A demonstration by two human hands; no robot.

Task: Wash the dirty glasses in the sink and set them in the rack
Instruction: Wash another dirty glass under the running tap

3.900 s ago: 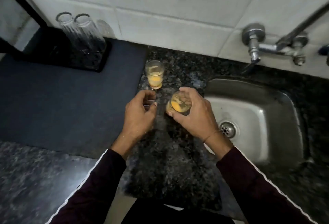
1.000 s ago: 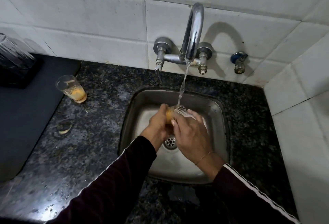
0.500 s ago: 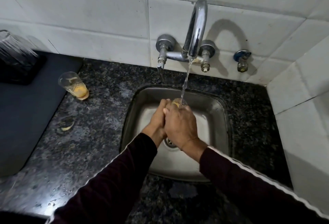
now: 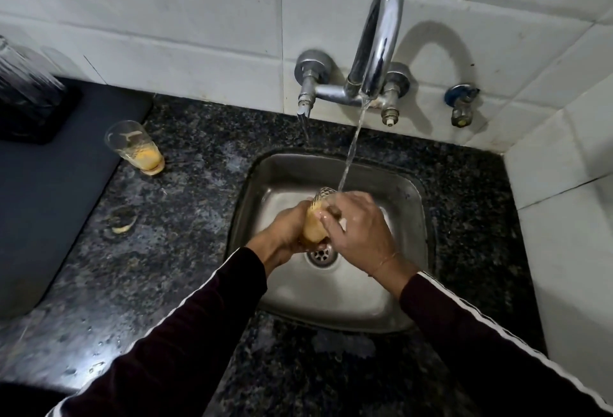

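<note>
No brand, label or writing can be read anywhere. Over the steel sink [image 4: 408,310], the left hand [image 4: 288,229] grips the dirty glass [image 4: 315,222], fingers curled round its lower part. The right hand [image 4: 360,231] holds the glass near the rim, fingers [image 4: 328,219] bent over its side. The glass is tilted, mouth up toward the stream from the tap [image 4: 378,42], with yellow residue inside. A second dirty glass [image 4: 134,144] stands on the dark worktop [image 4: 166,251], well apart. Clean glasses [image 4: 23,75] sit in the black rack [image 4: 36,118] at far left.
</note>
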